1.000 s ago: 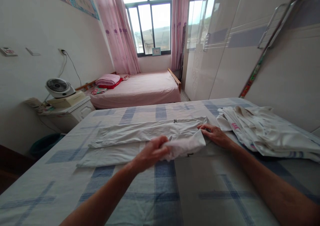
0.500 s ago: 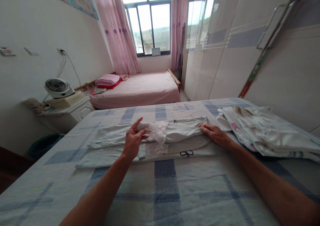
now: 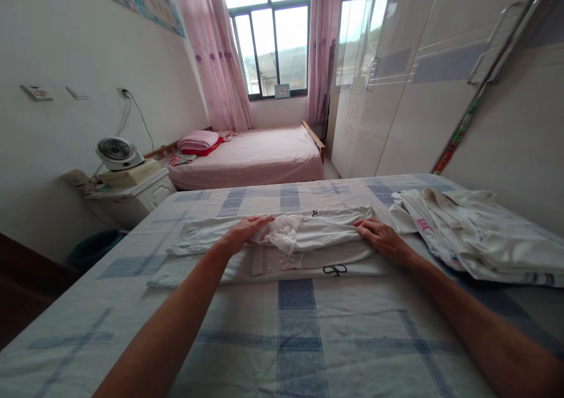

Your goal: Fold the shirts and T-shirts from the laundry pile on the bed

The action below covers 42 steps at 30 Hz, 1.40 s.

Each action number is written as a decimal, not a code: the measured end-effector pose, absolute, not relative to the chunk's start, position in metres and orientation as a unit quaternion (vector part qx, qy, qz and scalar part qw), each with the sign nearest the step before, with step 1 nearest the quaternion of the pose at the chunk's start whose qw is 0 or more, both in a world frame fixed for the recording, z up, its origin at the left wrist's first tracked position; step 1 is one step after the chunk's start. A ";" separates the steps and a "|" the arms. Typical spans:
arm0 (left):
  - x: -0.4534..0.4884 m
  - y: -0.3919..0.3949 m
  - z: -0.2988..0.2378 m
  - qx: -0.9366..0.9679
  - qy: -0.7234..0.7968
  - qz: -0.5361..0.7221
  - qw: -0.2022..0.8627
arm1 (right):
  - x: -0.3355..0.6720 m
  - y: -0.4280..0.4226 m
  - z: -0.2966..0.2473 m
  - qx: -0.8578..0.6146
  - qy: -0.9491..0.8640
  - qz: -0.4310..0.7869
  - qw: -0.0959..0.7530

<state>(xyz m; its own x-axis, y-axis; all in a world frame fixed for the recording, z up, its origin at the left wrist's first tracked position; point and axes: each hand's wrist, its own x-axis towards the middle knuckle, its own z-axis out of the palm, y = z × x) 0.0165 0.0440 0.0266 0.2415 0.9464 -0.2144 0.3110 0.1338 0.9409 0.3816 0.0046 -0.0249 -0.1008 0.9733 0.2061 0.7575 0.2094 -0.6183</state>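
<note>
A white garment (image 3: 326, 233) lies folded lengthwise across a bed with a blue-checked sheet (image 3: 295, 327). A lace-trimmed part (image 3: 284, 236) of it shows near the middle. My left hand (image 3: 244, 230) rests flat on the garment just left of the lace, fingers stretched out. At the garment's right end my right hand (image 3: 383, 238) presses down on the cloth, palm down and fingers spread.
A heap of white clothes (image 3: 476, 239) lies on the bed's right side by the wardrobe (image 3: 418, 92). To the left stand a small fan (image 3: 115, 152) on a white nightstand (image 3: 132, 195) and a dark bin (image 3: 92, 248). A pink bed (image 3: 255, 154) sits under the window.
My left hand carried the garment's near flap up and over onto the far part, let it go and now lies flat on it. My right hand stayed in place.
</note>
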 end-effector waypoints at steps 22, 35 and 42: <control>0.029 -0.003 0.000 0.836 0.425 0.338 -0.078 | 0.355 -0.007 -0.020 -0.594 -0.742 -0.070 0.303; 0.053 -0.029 -0.006 0.931 0.315 0.170 -0.073 | 0.305 0.010 -0.035 -0.533 -0.840 0.018 0.102; 0.054 0.007 0.009 0.874 0.419 0.243 -0.045 | 0.278 0.008 -0.010 -0.526 -0.839 -0.015 0.139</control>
<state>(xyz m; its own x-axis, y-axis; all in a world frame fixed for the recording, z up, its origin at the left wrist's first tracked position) 0.0541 0.0066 0.0094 0.5313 0.7098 0.4625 0.7537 -0.6453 0.1245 0.2776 0.0080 -0.0098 -0.4071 0.8787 0.2494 0.8871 0.4454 -0.1212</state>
